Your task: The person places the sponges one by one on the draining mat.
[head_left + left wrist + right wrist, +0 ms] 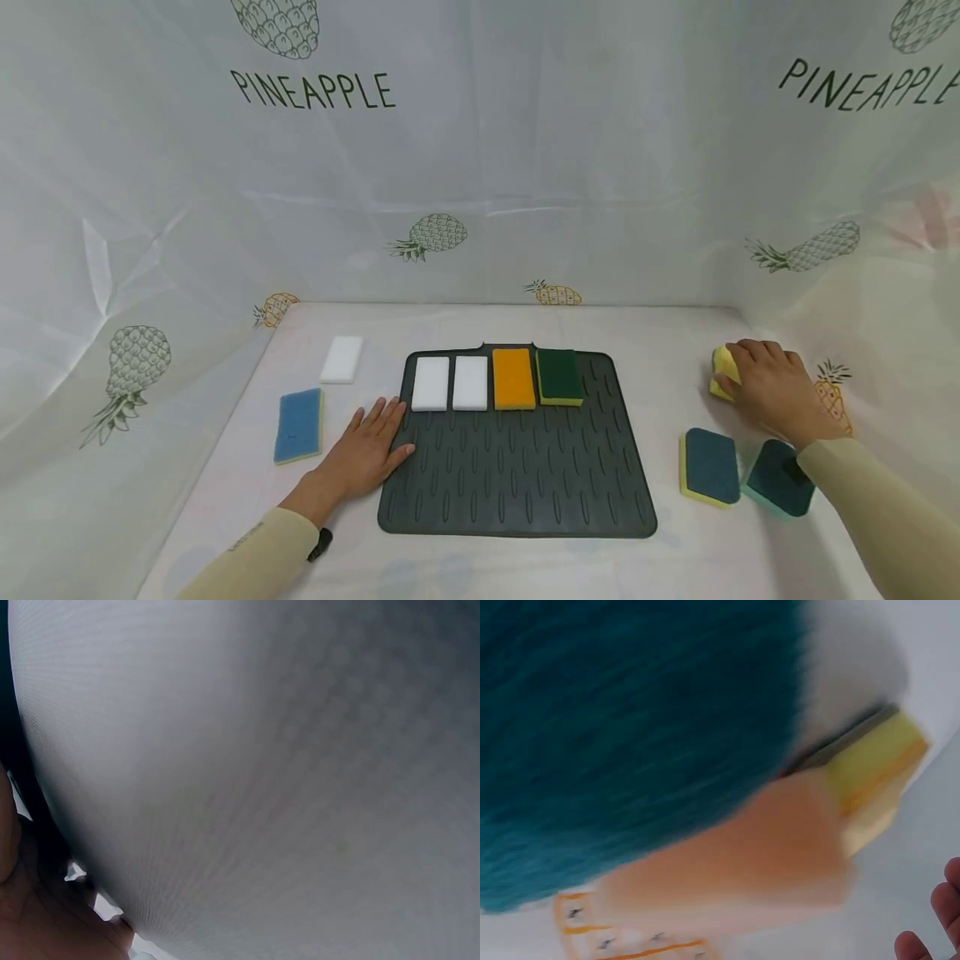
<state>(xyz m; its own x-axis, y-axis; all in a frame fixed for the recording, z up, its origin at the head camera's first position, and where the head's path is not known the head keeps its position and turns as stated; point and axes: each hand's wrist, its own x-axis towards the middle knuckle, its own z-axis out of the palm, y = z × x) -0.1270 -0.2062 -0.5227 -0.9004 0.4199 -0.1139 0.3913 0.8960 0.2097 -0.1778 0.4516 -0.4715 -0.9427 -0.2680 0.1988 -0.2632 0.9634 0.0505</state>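
Sponges line the dark mat's (517, 467) upper edge: two white (450, 382), orange (513, 378), green (559, 376). Left grip (367, 450) lies spread at the mat's left edge; right grip (772, 387) clasps a yellow sponge (722, 371) at frame right.

The right hand (772, 385) covers most of the small yellow foam sponge (723, 364). The left wrist view shows only blurred grey-white surface — the right wrist view a smeared teal scouring pad (630, 727).
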